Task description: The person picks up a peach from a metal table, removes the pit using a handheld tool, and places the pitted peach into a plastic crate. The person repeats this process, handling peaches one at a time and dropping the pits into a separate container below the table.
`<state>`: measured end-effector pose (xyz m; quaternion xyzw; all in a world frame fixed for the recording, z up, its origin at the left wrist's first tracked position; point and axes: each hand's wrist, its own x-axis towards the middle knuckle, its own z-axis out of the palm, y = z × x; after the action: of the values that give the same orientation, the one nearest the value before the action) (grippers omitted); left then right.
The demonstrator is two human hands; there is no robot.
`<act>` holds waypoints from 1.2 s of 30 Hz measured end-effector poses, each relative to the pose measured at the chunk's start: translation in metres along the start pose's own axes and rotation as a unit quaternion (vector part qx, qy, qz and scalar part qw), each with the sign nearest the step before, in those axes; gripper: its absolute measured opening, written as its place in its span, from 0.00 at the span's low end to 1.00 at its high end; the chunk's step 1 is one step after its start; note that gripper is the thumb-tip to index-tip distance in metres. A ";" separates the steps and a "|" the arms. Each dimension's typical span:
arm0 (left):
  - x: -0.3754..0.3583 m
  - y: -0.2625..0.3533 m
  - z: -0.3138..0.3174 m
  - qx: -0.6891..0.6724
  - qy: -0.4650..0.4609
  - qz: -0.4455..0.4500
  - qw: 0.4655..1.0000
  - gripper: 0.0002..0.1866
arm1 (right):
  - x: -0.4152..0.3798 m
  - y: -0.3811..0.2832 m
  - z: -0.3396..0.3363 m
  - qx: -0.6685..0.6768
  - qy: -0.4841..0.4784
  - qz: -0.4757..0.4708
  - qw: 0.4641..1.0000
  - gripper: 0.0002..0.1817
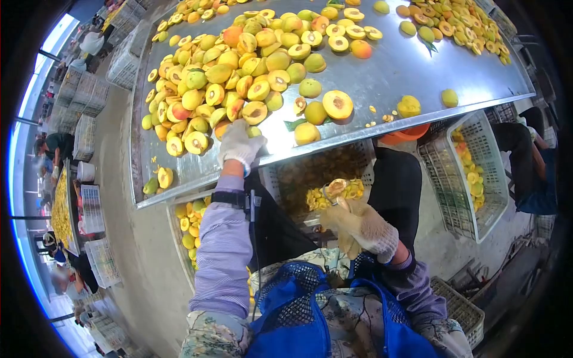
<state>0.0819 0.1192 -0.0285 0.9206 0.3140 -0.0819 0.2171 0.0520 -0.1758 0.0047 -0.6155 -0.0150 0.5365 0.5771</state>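
Observation:
A large heap of halved yellow peaches [218, 74] lies on the metal table [382, 83]. My left hand [240, 145], in a pale knit glove, reaches over the table's near edge into the front of the heap. Its fingers curl down on a peach [253, 132], partly hidden by the glove. Above my lap, my gloved right hand [365, 230] is closed around a small pitting tool with a ring-shaped metal end [329, 193]. A brownish piece of fruit or pit [338, 187] shows at that end. Below it, a crate [369, 160] holds yellow fruit pieces.
A peach half [337, 105] and small scraps lie near the table edge. To the right stands a white plastic crate [439, 179] of peaches; an orange container [404, 134] sits under the table. Another crate of peaches [190, 230] is left of my legs. People work at the far left.

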 end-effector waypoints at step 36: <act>-0.140 0.066 0.006 -0.668 -0.222 0.083 0.705 0.34 | -0.017 -0.001 0.015 -0.403 0.050 -0.310 0.859 0.13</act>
<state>0.0117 -0.0061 0.0292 0.5118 0.1519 -0.0340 0.8449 0.0354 -0.1761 0.0198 -0.7840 -0.3913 0.2450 0.4150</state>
